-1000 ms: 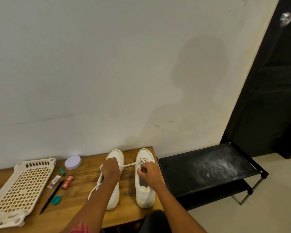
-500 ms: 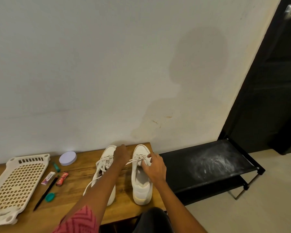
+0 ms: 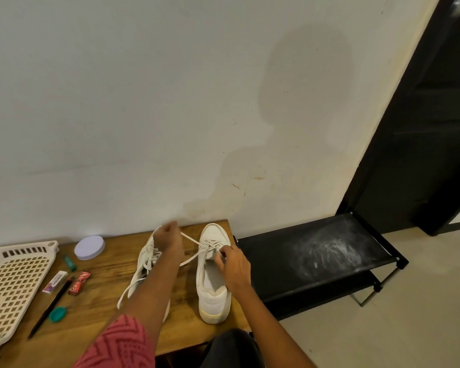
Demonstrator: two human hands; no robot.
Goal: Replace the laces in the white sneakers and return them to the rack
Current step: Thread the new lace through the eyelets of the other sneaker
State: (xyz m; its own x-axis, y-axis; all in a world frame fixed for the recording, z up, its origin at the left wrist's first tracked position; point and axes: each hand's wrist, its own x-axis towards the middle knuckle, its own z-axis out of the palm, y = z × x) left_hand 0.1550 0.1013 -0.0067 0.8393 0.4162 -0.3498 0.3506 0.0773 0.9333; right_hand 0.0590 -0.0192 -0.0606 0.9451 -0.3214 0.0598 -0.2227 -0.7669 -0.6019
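Two white sneakers stand toes to the wall on your wooden table [image 3: 96, 312], the right sneaker [image 3: 212, 274] nearest the black rack [image 3: 316, 258]. Left of them lie a perforated tray [image 3: 14, 280], a lilac lid [image 3: 89, 247], a pen [image 3: 49, 306] and small packets. Your forearm hides much of the left sneaker [image 3: 146, 264]. Your left hand [image 3: 168, 239] grips a lace [image 3: 190, 239] pulled taut from the right sneaker; your right hand [image 3: 234, 266] pinches at its tongue, fingertips partly hidden.

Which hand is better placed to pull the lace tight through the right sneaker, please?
Left. The left hand pinches the lace beyond the sneaker; the right hand steadies the tongue.
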